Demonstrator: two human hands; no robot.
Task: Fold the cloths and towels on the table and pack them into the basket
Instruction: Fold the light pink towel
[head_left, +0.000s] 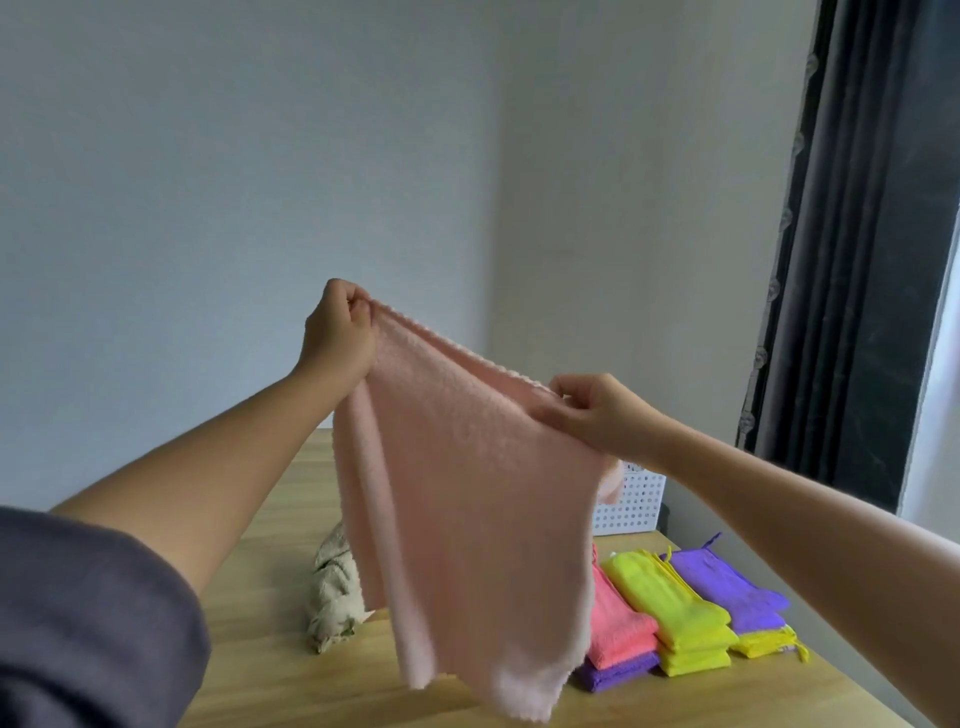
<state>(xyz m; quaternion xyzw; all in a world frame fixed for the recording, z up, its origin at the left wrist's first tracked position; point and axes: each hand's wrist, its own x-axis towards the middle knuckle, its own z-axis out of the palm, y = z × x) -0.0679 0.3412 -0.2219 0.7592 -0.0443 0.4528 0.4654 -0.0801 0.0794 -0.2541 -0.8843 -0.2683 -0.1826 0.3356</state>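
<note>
A light pink towel (467, 509) hangs in the air above the wooden table (270, 597). My left hand (335, 332) pinches its upper left corner, raised high. My right hand (597, 413) pinches the upper right corner, lower down, so the top edge slopes. The towel's lower edge dangles near the table. A crumpled beige cloth (335, 597) lies on the table behind it. Folded cloths lie in stacks to the right: coral pink (621, 629) over purple, yellow (670, 608), and purple (727, 587) over yellow. A white perforated basket (631, 501) stands at the back, partly hidden by the towel.
A pale wall rises behind the table. Dark curtains (852, 260) hang at the right next to a bright window. The table's right edge runs just beyond the folded stacks.
</note>
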